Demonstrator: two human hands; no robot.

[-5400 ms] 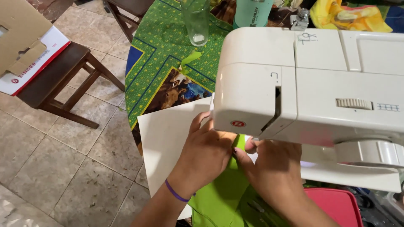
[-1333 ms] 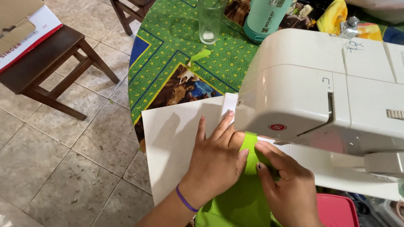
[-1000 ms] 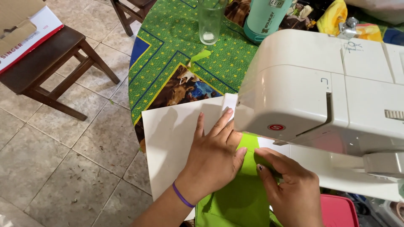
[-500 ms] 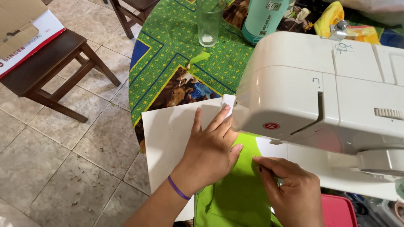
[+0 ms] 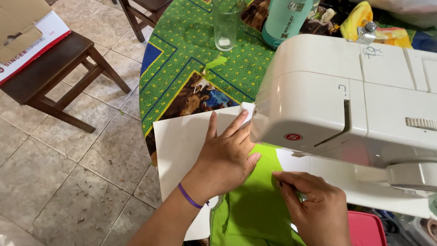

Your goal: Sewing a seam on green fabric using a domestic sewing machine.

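The sewing machine (image 5: 346, 105) blocks ahead and right; the white board (image 5: 182, 146) lies open leftward.

The floor (image 5: 68, 168) was made of large beige tiles with grey lines between them, and small bits of dirt lay on it. A dark wooden stool (image 5: 54, 75) stood on the left, well apart from the table. On the stool lay a flat box (image 5: 34, 43), white with a red edge, and a piece of brown cardboard (image 5: 18, 20) rested on top of it. At the top, the legs of a wooden chair (image 5: 141, 13) were visible, just beside the table. The round table (image 5: 177, 59) carried a green cloth with small yellow stars, blue bands and a brown picture panel. The light was soft and even daylight, without hard shadows.
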